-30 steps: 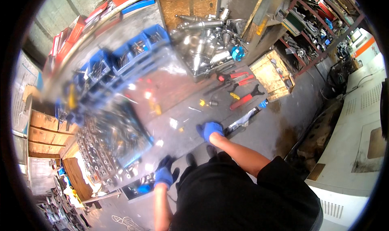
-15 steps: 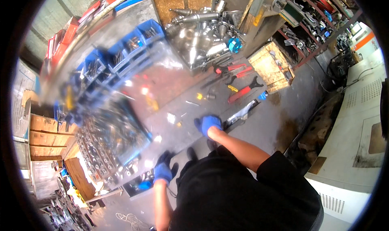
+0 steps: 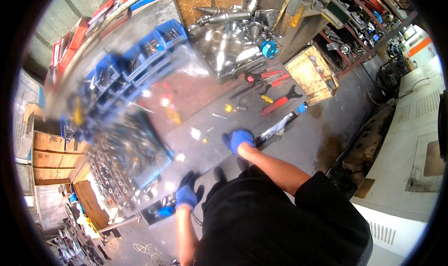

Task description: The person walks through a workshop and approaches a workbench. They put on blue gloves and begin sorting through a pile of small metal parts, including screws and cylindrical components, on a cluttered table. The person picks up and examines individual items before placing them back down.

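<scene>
Overhead view of a workshop bench. A large clear plastic sheet point(image 3: 140, 121), glossy and blurred, spans the left half of the grey workbench point(image 3: 298, 140) and veils what lies beneath it. The left hand point(image 3: 186, 196), in a blue glove, closes on the sheet's near edge; the right hand point(image 3: 239, 139), also blue-gloved, rests curled at the sheet's right edge beside a long dark bar point(image 3: 277, 128) with a blue cap; whether it pinches the sheet cannot be told.

Under and behind the sheet, rows of blue storage bins point(image 3: 140, 60) run along the far left. A tray of metal tool holders point(image 3: 116, 172) sits at the near left. A pile of polished steel tool holders point(image 3: 228, 42) lies at the far centre, one with a turquoise collar. To the right stands a shallow wooden crate point(image 3: 310, 77), pale yellow and rectangular. Red-handled wrenches point(image 3: 275, 91) lie between the crate and the sheet. Flat red boxes point(image 3: 79, 37) line the upper-left shelf. A white machine housing point(image 3: 410, 172) with an orange band fills the right margin.
</scene>
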Tool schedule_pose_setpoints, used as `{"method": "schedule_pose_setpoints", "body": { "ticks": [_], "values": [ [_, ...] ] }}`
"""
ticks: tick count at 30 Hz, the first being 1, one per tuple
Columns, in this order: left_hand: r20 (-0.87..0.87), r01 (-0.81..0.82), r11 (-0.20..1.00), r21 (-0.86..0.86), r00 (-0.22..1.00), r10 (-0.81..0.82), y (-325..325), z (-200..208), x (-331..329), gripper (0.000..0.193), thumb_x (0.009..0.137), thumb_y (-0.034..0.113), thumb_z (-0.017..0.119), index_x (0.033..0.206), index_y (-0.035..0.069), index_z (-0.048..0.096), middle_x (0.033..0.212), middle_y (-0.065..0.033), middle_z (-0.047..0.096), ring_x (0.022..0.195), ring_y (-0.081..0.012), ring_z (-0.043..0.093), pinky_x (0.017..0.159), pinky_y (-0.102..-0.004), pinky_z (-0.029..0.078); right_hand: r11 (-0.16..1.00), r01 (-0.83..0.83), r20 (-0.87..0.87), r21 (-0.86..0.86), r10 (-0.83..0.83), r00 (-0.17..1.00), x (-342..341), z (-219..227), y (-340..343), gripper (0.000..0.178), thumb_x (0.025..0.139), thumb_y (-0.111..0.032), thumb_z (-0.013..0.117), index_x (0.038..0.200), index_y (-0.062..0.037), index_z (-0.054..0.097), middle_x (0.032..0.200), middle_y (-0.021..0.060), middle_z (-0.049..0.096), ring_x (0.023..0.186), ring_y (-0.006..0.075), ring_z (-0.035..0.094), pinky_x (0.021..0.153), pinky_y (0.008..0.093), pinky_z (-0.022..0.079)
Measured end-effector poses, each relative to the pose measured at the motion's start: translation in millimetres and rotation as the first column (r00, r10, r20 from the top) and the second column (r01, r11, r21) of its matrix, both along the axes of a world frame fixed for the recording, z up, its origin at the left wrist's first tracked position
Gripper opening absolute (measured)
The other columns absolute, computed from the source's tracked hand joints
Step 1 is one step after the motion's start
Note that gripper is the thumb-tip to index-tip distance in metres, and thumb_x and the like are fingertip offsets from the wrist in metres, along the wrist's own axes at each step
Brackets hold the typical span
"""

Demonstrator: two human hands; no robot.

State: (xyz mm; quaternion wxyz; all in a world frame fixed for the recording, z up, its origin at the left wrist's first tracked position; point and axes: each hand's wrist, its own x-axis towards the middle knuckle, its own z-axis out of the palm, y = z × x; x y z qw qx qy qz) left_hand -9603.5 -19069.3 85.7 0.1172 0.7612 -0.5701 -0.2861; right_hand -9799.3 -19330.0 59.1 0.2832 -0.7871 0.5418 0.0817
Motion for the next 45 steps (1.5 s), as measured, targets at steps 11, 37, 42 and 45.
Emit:
{"method": "schedule_pose_setpoints", "body": {
  "ticks": [11,37,42,45],
  "values": [
    [-0.028,-0.003,1.0,0.011,1.0,0.004,1.0,-3.1,5.9,0.057,0.089,0.033,0.07,0.138,0.006,0.062,0.147,-0.0222,0.056,0.138,-0.0413,0.049,0.116,-0.0471,0.042,0.998,-0.029,0.034,-0.052,0.03,0.999,-3.1,-16.2,-2.9,0.058,0.102,-0.053,0.043,0.098,-0.0077,0.08,0.099,0.0198,0.075,0.095,0.0411,0.072,0.088,0.0502,0.056],
    [-0.064,0.029,0.998,-0.057,0.997,-0.033,-4.9,-9.2,8.2,0.044,0.088,0.023,0.071,0.13,0.009,0.068,0.136,-0.023,0.063,0.129,-0.0438,0.056,0.112,-0.0486,0.044,0.996,0.088,0.183,-0.006,-0.086,0.979,-1.8,-28.9,-1.0,0.051,0.095,-0.05,0.054,0.095,-0.006,0.079,0.097,0.0229,0.074,0.093,0.0413,0.073,0.083,0.051,0.056],
    [-0.074,0.033,0.998,-0.045,0.997,-0.036,-6.8,-0.9,5.4,0.045,0.087,0.023,0.071,0.13,0.01,0.068,0.138,-0.0236,0.062,0.13,-0.0447,0.056,0.111,-0.0494,0.045,0.999,0.026,0.123,0.033,-0.03,0.992,0.4,-25.6,-6.4,0.053,0.097,-0.054,0.053,0.105,-0.0087,0.079,0.106,0.0192,0.075,0.099,0.0391,0.072,0.088,0.0489,0.056],
    [-0.066,0.035,0.999,-0.028,0.997,-0.037,-8.4,-2.1,4.4,0.045,0.087,0.023,0.07,0.131,0.012,0.067,0.139,-0.0239,0.061,0.131,-0.0446,0.055,0.111,-0.0498,0.045,0.999,0.051,0.158,0.02,-0.053,0.986,0.6,-31.5,-4.7,0.049,0.095,-0.048,0.054,0.098,-0.0069,0.08,0.102,0.0213,0.075,0.096,0.0408,0.073,0.085,0.0501,0.056]
  ]
}}
